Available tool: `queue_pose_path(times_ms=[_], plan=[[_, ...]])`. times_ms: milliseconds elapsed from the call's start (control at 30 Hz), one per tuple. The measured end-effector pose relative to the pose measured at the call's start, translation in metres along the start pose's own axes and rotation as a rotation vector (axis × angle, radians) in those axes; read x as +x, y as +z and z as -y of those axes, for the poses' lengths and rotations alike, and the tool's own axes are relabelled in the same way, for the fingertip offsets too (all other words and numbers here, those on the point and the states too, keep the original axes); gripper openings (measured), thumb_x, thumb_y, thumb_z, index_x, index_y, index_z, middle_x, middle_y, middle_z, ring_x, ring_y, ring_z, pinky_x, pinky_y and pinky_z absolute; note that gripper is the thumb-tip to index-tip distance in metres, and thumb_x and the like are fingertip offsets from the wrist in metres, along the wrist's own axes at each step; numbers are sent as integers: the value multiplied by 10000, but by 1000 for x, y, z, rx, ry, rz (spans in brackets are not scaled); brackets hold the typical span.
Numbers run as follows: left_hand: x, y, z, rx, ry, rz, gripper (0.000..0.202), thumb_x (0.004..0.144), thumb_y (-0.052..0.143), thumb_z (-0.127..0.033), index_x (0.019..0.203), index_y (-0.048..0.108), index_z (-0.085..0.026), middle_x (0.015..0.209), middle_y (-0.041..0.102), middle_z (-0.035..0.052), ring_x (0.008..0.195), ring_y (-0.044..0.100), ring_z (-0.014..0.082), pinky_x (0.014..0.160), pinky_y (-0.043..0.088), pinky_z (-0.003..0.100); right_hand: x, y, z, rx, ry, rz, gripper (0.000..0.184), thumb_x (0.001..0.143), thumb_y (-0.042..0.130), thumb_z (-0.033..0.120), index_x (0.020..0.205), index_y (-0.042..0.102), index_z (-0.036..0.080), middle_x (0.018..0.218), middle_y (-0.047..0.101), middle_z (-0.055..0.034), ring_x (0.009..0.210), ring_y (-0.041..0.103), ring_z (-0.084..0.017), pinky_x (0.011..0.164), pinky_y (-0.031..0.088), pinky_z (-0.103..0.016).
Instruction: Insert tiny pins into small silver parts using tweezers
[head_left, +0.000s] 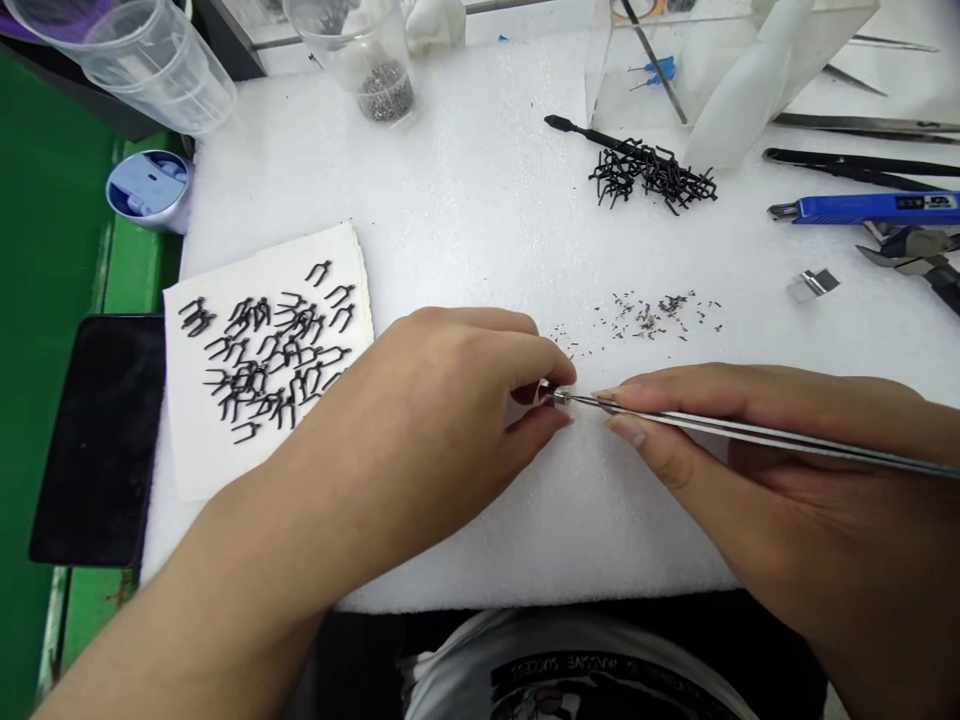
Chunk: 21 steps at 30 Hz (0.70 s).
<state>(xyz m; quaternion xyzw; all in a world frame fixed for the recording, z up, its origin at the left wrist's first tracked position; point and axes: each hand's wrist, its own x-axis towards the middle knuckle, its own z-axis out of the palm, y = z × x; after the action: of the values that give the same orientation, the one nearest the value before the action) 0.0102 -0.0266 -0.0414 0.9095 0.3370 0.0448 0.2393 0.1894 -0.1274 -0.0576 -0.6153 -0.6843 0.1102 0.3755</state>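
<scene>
Left hand (450, 400) is palm-down, thumb and index nearly meeting in a tight pinch on a small part (561, 397), dark at one end, shiny metal at the other. Fingertips hide most of it, so can't tell its full shape. Looks like they grip the dark end to leave the metal end facing right, clear for the tool.

Right hand (697, 430) has thumb and index pressed together on metal tweezers (780, 436), close to the tips, shanks running back across the hand. Choking up that far is probably for fine control. Tips meet the metal end; too small to tell whether they clamp it or just touch.

Placement seems sensible: white pad (196, 470) on the left, carrying black forked pieces (259, 380), likely so they show up and stay grouped. Loose black pile (675, 180) sits at the back, well apart from the pad, so the two lots don't mix, I'd guess. Tiny dark scraps (660, 315) lie on the foam sheet (465, 200) just beyond the fingertips. Blue cutter (870, 208) is off to the right.

Small part: at the left fingertips, directly in front of the right thumb and index, between the two hands.
</scene>
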Motion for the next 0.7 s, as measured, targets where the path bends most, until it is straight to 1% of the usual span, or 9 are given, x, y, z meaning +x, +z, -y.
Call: queue_pose_path(times_ms=[167, 300, 400, 500, 600, 667, 700], plan=[[-1, 1, -1, -14, -23, -5, 43, 860, 693, -287, 883, 728, -295, 804, 652, -126, 723, 587, 50, 642, 413, 206, 3, -1, 1, -10, -23, 11, 100, 843, 700, 109, 927, 721, 160, 882, 743, 42, 784, 687, -32, 812, 530, -66], [-1, -1, -1, -6, 2, -11, 47, 865, 685, -296, 880, 730, -298, 800, 652, -125, 706, 578, 54, 635, 403, 214, 5, -3, 1, -9, -38, 42, 121, 822, 722, 96, 906, 698, 179, 883, 741, 62, 773, 685, -31, 770, 544, -61], [-1, -2, 0, -8, 16, -4, 53, 871, 675, -294, 883, 727, -295, 806, 654, -118, 707, 577, 64, 637, 399, 224, 4, -4, 1, 10, -17, 51, 113, 830, 717, 110, 906, 691, 190, 881, 742, 58, 769, 695, -51, 732, 565, -89], [0, -1, 0, -8, 17, 3, 57, 874, 670, -298, 886, 725, -298, 809, 656, -113, 706, 576, 71, 632, 397, 232, 2, -3, 2, 18, 8, 59, 85, 852, 704, 150, 916, 693, 204, 889, 744, 49, 765, 706, -85, 715, 592, -147], [0, -1, 0, 4, 9, -2, 61, 873, 671, -293, 878, 731, -297, 797, 655, -110, 682, 569, 67, 616, 392, 233, 0, -1, 8, -28, 37, 45, 94, 864, 691, 158, 935, 701, 219, 915, 744, 61, 792, 707, -91, 766, 594, -165], [1, -1, 0, 8, 19, -2, 67, 868, 675, -278, 873, 739, -297, 779, 653, -109, 668, 565, 62, 612, 393, 231, -2, 0, 13, -102, 93, 8, 101, 874, 681, 153, 944, 709, 221, 937, 739, 76, 836, 692, -62, 848, 559, -128], [1, -1, 0, 13, 25, -3, 69, 863, 677, -270, 863, 742, -295, 757, 648, -107, 657, 561, 62, 606, 392, 232, -3, 1, 14, -133, 124, 13, 93, 880, 682, 162, 943, 713, 222, 941, 737, 82, 849, 684, -48, 879, 537, -108]])
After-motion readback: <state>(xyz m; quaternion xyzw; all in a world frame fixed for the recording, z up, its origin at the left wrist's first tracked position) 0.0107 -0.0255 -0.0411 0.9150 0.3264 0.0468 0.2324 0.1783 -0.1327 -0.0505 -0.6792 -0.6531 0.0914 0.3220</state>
